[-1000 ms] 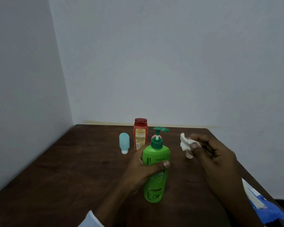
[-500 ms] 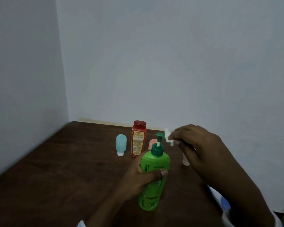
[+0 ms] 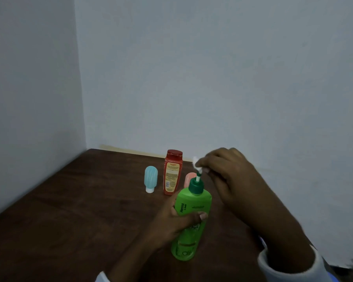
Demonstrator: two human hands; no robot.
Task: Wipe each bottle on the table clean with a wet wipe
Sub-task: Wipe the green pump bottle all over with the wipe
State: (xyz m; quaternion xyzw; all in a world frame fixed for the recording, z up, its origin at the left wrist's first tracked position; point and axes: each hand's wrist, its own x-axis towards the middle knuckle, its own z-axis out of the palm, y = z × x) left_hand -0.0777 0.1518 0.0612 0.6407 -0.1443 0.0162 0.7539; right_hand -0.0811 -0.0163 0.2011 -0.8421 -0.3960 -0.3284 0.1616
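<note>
one "henna" bottle point(image 3: 194, 202) — left hand point(image 3: 171, 222) fingers wrapped round it, right hand point(image 3: 230, 176) fingers pinching wipe point(image 3: 196, 162).

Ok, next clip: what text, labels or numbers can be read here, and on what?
"Henna": down the side of the green pump bottle, just above the left hand.
Smaller line beside it: too small to read.
Lower print on that bottle: blurred, partly under the thumb.
Red bottle, yellow label: heading and fine print too blurred.
Blue bottle, wet wipe in the right hand: no text visible.
</note>
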